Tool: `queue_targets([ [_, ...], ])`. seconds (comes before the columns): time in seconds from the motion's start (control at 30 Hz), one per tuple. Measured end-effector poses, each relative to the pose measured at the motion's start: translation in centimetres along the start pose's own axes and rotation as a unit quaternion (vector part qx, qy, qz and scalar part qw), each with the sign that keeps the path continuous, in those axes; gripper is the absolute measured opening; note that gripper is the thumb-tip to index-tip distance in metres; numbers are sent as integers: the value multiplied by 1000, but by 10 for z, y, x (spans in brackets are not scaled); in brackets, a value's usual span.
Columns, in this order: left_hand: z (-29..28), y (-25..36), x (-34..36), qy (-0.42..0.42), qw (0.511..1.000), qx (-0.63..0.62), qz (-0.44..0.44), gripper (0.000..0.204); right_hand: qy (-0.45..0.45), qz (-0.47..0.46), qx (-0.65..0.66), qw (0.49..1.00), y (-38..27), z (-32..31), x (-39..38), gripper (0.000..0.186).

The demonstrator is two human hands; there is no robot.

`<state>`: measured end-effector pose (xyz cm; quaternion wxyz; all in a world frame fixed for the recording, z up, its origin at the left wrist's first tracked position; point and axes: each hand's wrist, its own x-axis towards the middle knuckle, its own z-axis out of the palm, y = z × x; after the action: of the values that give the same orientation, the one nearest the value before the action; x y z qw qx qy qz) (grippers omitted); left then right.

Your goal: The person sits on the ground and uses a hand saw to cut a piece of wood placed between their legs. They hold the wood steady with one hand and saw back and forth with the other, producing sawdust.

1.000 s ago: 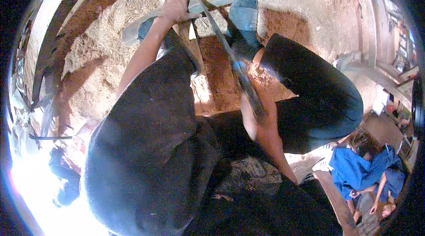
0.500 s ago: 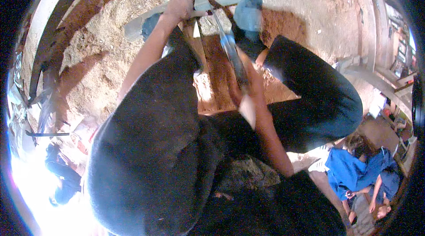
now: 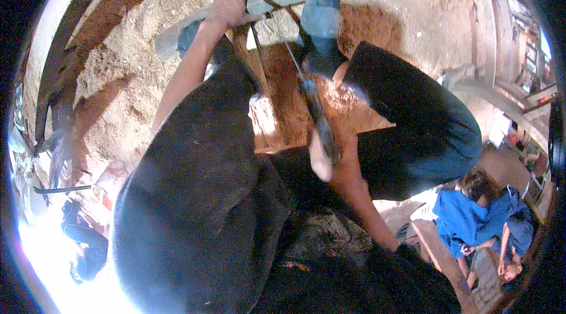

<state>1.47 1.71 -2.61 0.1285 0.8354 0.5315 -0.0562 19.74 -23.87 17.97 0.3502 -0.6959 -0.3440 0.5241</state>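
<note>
Knuckles up, my left hand (image 3: 229, 7) is at the far end of a wooden board (image 3: 268, 116) that runs back between my legs. Its fingers curl over pale wood and the thumb stretches out to the right. In my right hand (image 3: 337, 132) is what looks like a handsaw (image 3: 318, 111), seen almost edge-on. Its thin blade points away from me beside the board, and the pale handle end sticks out behind my grip. Where the blade meets the wood is hard to make out.
My feet, in a blue-grey shoe (image 3: 322, 16) on the right, rest by a long grey plank (image 3: 171, 43) on sandy ground. Timbers (image 3: 59, 72) lie at left. At lower right sits a person in blue (image 3: 466, 220); another person (image 3: 88, 249) is in the glare at lower left.
My right hand has drawn the handsaw back toward me, and less motion blur shows on it. My left hand keeps its place on the wood. The whole view has shifted slightly.
</note>
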Motion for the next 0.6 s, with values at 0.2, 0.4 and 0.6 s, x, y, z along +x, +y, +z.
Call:
queue_targets([
  [0.2,10,-3,-2,-11,1000,-3,26,105,-78,-8,-243,967,-15,21,68,39],
  [0.4,20,-4,-12,39,998,-11,39,108,-79,-94,138,983,26,-4,15,45],
  [0.6,10,2,-7,17,1000,-12,23,106,-53,-111,-103,987,19,1,42,41],
])
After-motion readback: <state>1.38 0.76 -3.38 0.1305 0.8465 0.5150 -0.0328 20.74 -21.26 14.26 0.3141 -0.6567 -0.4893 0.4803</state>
